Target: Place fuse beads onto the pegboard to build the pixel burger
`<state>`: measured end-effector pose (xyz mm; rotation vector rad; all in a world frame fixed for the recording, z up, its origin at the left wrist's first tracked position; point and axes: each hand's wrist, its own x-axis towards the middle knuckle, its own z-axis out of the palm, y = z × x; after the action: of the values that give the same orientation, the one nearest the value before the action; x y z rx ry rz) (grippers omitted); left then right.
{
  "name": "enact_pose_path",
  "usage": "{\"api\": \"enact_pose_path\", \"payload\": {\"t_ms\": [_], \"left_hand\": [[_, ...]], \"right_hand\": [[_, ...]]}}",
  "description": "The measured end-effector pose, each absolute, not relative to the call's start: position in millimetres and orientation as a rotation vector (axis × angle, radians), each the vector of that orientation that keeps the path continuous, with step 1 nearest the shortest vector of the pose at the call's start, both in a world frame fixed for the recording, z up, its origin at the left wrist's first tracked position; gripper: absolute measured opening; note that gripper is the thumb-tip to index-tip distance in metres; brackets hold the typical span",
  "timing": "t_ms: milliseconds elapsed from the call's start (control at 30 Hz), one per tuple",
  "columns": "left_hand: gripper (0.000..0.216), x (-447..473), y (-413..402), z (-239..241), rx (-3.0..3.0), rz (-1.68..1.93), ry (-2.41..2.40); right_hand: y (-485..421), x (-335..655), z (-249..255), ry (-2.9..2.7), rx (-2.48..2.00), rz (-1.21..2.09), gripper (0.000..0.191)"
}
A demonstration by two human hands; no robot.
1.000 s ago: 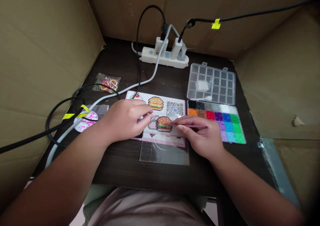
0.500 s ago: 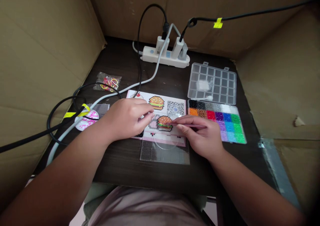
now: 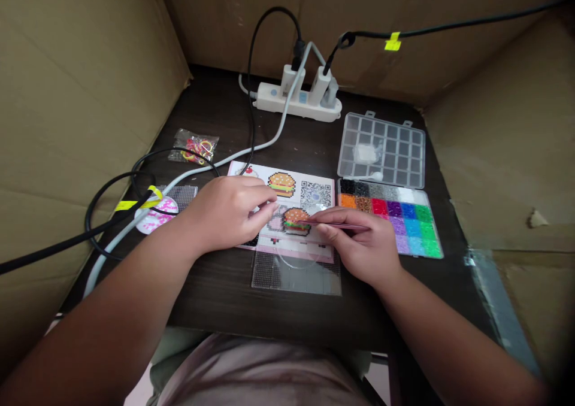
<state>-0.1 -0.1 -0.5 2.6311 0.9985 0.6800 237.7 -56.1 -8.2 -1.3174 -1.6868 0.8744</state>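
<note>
My right hand (image 3: pixel 363 244) pinches thin pink tweezers (image 3: pixel 336 225) whose tips rest at the right side of a small bead burger (image 3: pixel 295 221). The burger sits on a clear pegboard (image 3: pixel 294 268) laid over a pattern card (image 3: pixel 287 190) with a printed burger and a QR code. My left hand (image 3: pixel 227 214) lies curled on the card's left part, fingertips pressed near the bead burger's left edge. A bead box (image 3: pixel 390 215) with many colour compartments lies just right of my right hand, its clear lid (image 3: pixel 381 151) folded back.
A white power strip (image 3: pixel 296 97) with plugs sits at the back; black and white cables (image 3: pixel 148 181) loop over the left of the dark table. A bag of rubber bands (image 3: pixel 194 147) and a pink-and-white round piece (image 3: pixel 155 217) lie left. Cardboard walls surround the table.
Almost nothing differs: both hands stay in place, and the view has shifted very slightly.
</note>
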Motion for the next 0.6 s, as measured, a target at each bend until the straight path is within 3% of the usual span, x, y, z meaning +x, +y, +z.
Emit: {"api": "enact_pose_path", "payload": {"t_ms": [600], "left_hand": [[0.024, -0.6, -0.7, 0.5, 2.636, 0.655, 1.004]], "right_hand": [[-55.7, 238.6, -9.8, -1.687, -1.311, 0.866, 0.010]]}}
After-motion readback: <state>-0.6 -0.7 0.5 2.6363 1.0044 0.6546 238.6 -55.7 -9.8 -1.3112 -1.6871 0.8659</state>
